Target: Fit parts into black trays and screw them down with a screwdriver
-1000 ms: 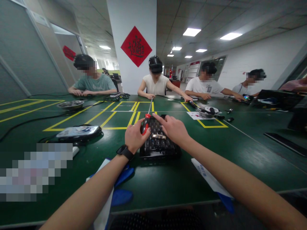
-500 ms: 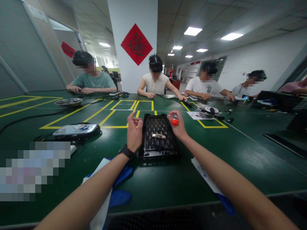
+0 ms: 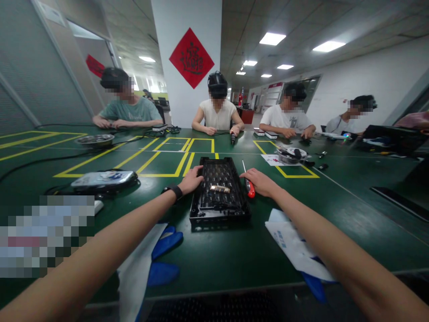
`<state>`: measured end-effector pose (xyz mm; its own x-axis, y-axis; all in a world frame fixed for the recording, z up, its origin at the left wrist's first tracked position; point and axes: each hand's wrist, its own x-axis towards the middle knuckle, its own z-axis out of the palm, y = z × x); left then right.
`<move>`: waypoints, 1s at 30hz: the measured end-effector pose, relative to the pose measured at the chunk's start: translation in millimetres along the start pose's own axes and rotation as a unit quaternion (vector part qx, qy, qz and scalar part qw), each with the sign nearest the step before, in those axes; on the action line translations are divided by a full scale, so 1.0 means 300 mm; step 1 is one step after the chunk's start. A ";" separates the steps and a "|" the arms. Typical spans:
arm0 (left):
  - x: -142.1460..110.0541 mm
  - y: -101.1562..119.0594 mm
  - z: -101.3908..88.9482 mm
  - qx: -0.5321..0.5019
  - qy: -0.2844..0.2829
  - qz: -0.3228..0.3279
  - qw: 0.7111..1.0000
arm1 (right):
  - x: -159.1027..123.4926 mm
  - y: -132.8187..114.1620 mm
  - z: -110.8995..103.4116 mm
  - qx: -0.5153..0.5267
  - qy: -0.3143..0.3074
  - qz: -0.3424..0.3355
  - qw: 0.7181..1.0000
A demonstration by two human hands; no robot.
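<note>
The black case (image 3: 241,206) lies flat on the green surface (image 3: 214,264), squarely before the person, its long axis running away from the body, one short end near and the other far. A small pale metallic piece (image 3: 220,189) lies across its middle, long axis roughly crosswise, the right end slightly nearer the person.

Just to the right of the case lies a red-and-black screwdriver (image 3: 250,189). Its shaft points away from the person and a little to the left; the butt of the handle faces back.

The left hand (image 3: 191,180) has its fingers and thumb against the case's left edge; whether it pinches the rim or merely rests there, I cannot tell. The right hand (image 3: 260,182) is over the screwdriver, its fingers reaching across toward the case's right side; whether it grasps the tool cannot be told.

Nearer the person, a white-and-blue glove (image 3: 163,273) lies to the left.
</note>
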<state>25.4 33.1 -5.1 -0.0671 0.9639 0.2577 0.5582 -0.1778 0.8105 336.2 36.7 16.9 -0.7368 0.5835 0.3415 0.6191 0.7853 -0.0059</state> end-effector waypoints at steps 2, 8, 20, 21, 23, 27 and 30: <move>0.000 -0.023 0.011 0.009 0.000 0.000 1.000 | 0.002 0.009 0.005 0.000 -0.026 0.006 1.000; -0.004 -0.024 0.029 -0.007 0.032 -0.045 0.998 | 0.032 0.036 0.054 0.079 -0.026 0.257 0.963; -0.045 0.011 0.015 -0.023 0.045 -0.093 0.994 | -0.041 0.007 0.071 0.075 0.126 0.304 0.941; -0.050 0.005 0.012 -0.022 0.039 -0.082 0.996 | -0.038 0.005 0.055 0.074 0.137 0.300 0.941; -0.053 -0.009 0.007 0.013 0.029 -0.064 0.997 | -0.011 -0.012 0.021 0.074 0.161 0.288 0.941; -0.040 -0.015 0.004 0.108 0.019 -0.050 0.993 | 0.099 -0.113 -0.037 0.097 0.107 0.126 0.982; -0.034 0.007 0.001 0.175 0.000 -0.062 0.983 | 0.173 -0.196 -0.043 0.043 -0.027 0.076 0.996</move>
<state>27.6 22.9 -6.3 -0.1525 0.9737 0.1690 0.7962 0.0198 0.6046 264.8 18.2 47.1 -0.6512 0.7057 0.2791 0.7009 0.7003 -0.1353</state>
